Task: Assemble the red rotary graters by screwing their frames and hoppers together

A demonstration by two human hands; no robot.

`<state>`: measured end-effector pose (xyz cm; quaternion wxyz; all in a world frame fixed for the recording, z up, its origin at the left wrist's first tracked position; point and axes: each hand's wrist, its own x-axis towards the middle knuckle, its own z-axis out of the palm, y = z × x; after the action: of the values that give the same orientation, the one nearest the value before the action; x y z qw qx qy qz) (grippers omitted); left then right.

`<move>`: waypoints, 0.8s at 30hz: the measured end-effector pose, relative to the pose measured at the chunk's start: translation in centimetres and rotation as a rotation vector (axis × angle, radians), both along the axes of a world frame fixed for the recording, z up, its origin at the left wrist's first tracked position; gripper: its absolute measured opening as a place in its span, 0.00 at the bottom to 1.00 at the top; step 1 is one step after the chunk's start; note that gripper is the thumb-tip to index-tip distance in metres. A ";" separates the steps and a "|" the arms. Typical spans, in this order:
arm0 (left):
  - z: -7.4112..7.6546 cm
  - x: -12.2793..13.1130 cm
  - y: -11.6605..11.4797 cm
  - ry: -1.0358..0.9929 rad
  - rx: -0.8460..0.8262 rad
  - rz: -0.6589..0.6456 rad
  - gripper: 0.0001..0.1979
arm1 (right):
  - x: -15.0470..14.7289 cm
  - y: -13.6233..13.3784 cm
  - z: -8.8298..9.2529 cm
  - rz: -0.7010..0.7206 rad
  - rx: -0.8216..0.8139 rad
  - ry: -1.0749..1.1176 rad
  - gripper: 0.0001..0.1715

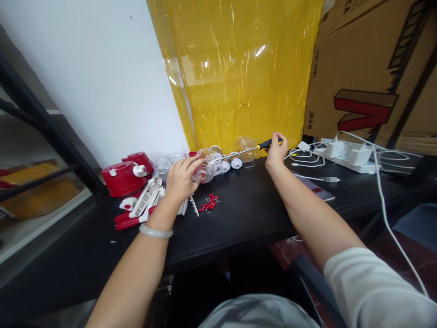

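Observation:
My left hand [182, 179] is closed around a clear plastic part [205, 173] with a rounded body, holding it just over the black table. In my right hand [276, 150] is a screwdriver [263, 144] with a black and yellow handle. Its long shaft points left, and the tip reaches the clear part; whether it sits in a screw is too small to tell. Small red pieces [210, 202] lie in front of my left hand, beside a white toothed strip [194, 205]. More clear and white parts [236, 162] stand behind, near the shaft.
Red round housings [123, 177] and white and red handle-like parts [146, 200] lie to the left. At the right are a power strip [355, 159] with chargers and white cables, and a flat device [314, 187]. A yellow plastic curtain [239, 73] and a cardboard box [368, 68] stand behind.

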<state>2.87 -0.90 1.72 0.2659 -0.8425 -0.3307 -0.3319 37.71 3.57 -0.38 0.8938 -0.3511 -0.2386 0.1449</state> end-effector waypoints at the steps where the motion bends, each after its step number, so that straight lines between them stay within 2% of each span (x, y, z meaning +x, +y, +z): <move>1: 0.0 0.0 0.0 0.000 0.002 0.002 0.29 | -0.2 0.0 0.1 -0.006 0.005 0.040 0.21; 4: 0.1 -0.1 0.0 -0.008 0.001 0.009 0.29 | -0.6 -0.1 0.6 -0.001 0.022 0.127 0.19; 9: 0.1 -0.2 0.0 -0.013 -0.001 0.029 0.29 | -0.7 -0.3 1.1 0.130 0.057 0.240 0.10; 13: 0.2 -0.2 -0.2 -0.005 0.011 0.039 0.29 | -1.0 -0.8 1.0 0.162 0.067 0.169 0.15; 19: 0.2 -0.3 -0.2 -0.019 0.026 0.036 0.29 | -1.2 -0.7 0.5 0.008 -0.026 0.077 0.24; 24: 0.1 -0.5 0.1 -0.026 0.027 0.050 0.28 | -1.2 -0.5 0.9 0.101 0.028 0.130 0.16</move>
<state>2.40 -0.84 1.87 0.2809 -0.8258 -0.3509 -0.3406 36.47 3.06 0.50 0.9039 -0.3157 -0.1993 0.2088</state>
